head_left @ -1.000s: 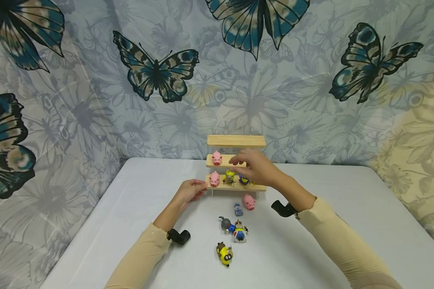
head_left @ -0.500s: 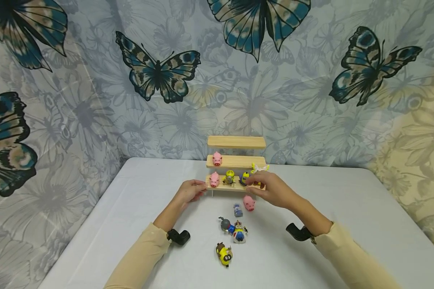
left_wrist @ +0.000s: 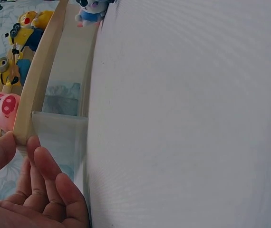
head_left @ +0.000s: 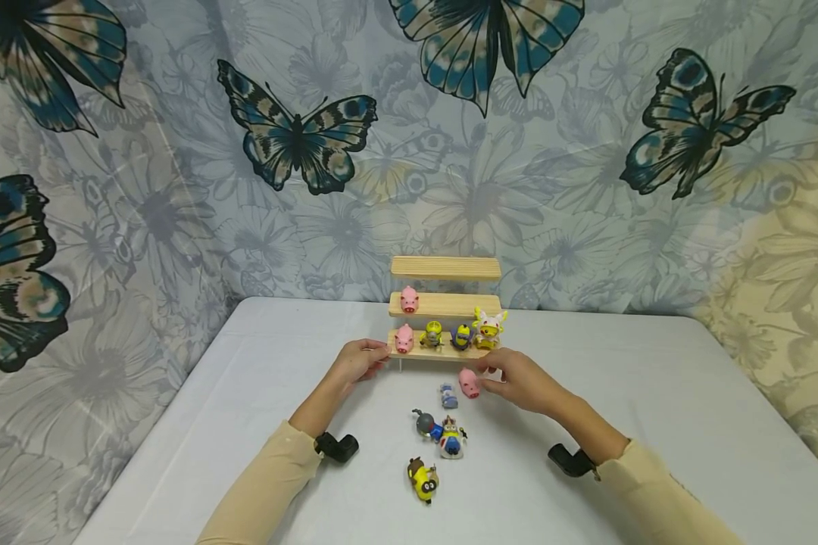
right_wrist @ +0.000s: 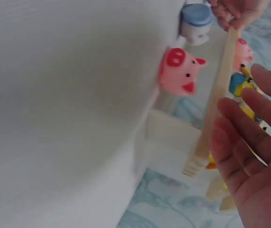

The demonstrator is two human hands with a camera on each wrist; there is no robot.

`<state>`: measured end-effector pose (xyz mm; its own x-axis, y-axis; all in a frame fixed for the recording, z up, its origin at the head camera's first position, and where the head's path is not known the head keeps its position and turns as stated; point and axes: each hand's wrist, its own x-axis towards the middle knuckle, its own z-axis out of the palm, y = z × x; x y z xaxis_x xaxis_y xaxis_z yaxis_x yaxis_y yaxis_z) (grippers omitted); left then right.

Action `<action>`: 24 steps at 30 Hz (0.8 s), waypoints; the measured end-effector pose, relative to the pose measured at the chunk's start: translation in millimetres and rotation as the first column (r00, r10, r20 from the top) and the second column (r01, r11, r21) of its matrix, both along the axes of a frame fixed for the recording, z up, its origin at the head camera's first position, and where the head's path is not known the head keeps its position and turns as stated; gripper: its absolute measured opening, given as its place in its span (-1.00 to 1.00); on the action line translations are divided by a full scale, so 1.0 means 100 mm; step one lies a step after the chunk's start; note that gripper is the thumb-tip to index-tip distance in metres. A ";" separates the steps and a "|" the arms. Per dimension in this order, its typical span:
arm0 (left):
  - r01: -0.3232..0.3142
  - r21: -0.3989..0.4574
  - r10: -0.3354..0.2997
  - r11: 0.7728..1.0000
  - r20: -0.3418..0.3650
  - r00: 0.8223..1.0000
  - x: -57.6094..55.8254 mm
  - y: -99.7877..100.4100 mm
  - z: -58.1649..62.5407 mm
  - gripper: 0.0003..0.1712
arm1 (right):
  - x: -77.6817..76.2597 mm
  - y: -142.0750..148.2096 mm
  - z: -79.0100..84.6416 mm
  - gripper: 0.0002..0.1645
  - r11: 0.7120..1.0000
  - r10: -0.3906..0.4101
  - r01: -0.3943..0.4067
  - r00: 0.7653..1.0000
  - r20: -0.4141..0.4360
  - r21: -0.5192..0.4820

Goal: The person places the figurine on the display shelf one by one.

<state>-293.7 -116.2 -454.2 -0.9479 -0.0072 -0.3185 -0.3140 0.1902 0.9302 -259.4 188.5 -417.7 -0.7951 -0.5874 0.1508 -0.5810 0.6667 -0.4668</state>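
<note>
My left hand (head_left: 357,362) pinches the left end of the lowest board of a small wooden tiered shelf (head_left: 444,305), thumb above and fingertips below in the left wrist view. On that board stand a pink pig (head_left: 404,339), two yellow minion figures and, at the right end, a yellow figure with a white horned hood (head_left: 488,329). Another pig (head_left: 409,300) sits on the middle board. My right hand (head_left: 521,378) is beside a loose pink pig (head_left: 469,383) on the table, its fingers extended and apart from the pig in the right wrist view (right_wrist: 180,71).
Near the loose pig stands a small blue-and-white figure (head_left: 448,395). Closer to me lie a grey-and-blue figure (head_left: 426,423), a crowned figure (head_left: 452,439) and a yellow-and-brown figure (head_left: 423,479). A butterfly-print cloth (head_left: 354,250) hangs behind the white table (head_left: 300,492).
The right hand has come down from the shelf toward the loose pig, uncovering the white-hooded figure at the lowest board's right end. The left hand has stayed at the shelf.
</note>
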 end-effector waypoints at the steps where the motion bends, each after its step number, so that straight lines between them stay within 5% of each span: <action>1: 0.001 0.000 -0.001 1.000 0.000 1.000 0.00 0.00 0.00 -0.67 | 0.00 0.01 -0.03 -0.67 1.000 -0.003 0.003 1.000 0.004 0.006; 11: 0.007 0.007 -0.007 1.000 -0.003 1.000 -0.01 -0.01 -0.02 -0.68 | -0.03 0.02 -0.22 -0.60 0.999 0.027 -0.028 0.999 0.023 0.045; 19: 0.015 0.001 -0.015 1.000 0.004 1.000 0.05 0.00 0.07 -0.66 | 0.00 -0.04 -0.22 -0.49 0.997 0.024 -0.027 0.999 0.047 0.066; 24: 0.004 0.006 -0.004 1.000 -0.001 1.000 0.02 0.00 0.00 -0.68 | 0.02 -0.09 -0.25 -0.41 0.994 0.015 -0.019 0.999 0.040 0.109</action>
<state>-291.8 -116.1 -453.8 -0.9483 -0.0015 -0.3174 -0.3121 0.1857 0.9317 -257.8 179.4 -442.9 -0.7887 -0.6123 0.0543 -0.5758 0.7049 -0.4143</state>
